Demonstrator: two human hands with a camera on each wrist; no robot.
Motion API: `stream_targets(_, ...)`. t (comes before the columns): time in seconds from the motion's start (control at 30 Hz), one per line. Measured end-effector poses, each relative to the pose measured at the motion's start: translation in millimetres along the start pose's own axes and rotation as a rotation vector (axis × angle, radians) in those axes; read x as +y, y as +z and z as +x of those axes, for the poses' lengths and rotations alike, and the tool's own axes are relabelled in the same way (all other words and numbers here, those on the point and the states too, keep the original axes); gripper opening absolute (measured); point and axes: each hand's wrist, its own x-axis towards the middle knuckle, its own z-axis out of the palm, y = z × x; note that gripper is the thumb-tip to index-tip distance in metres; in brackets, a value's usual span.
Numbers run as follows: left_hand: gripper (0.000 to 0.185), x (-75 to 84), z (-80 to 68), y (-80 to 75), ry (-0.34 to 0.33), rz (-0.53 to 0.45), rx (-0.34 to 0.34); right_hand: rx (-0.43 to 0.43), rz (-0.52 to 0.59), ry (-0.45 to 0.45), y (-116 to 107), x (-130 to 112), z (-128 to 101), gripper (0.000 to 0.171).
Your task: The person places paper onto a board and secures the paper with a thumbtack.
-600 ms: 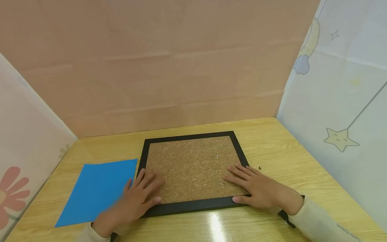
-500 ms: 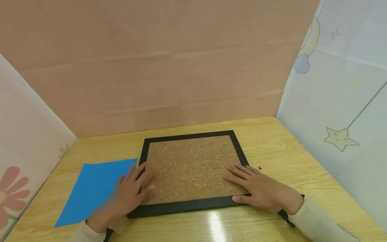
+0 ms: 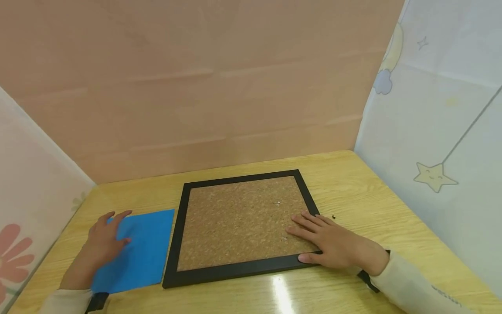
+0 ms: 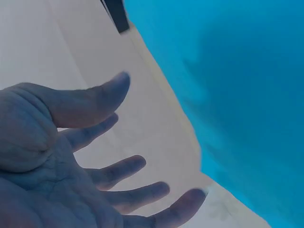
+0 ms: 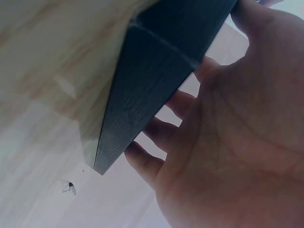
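board point(image 3: 239, 218): rough cork, matt black frame | paper point(image 3: 137, 253): smooth blue | table point(image 3: 353, 183): glossy wood

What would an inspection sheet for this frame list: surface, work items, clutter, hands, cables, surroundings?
Surface: wooden table, glare patch at the near edge.
Work items: blue paper sheet lies flat, left of the black-framed cork board.
Clutter: small dark speck right of the board; small pale marks on the cork.
Hands: left hand spread over the blue sheet's left edge; right hand flat on the board's near right corner.
Cables: nothing seen.
Surroundings: tan backdrop; printed side panels.
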Motion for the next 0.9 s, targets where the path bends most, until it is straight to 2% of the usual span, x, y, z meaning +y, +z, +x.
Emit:
stream_targets(0.17,0.096,-21.7,-0.5,-1.1,-0.079,0.035,-0.056,0.010,0.005,-0.003,-0.7,-1.1,-0.1,0.065)
stream_targets(0.33,0.106,-34.0,-2.9,6.1,-0.103,0.069,-0.111,0.005,0.019,0.000,-0.9,-1.1,-1.4,0.065)
stream_targets(0.5,0.117,-37.5,-2.2,3.4,-0.126,0.081,-0.094,0.008,0.021,0.008,-0.1,-0.6,0.4,0.065)
stream_targets(0.9,0.122,-40.6,-2.5,-2.7,-0.236,0.017,-0.161,0.009,0.024,0.000,0.6,-1.0,0.3,0.065)
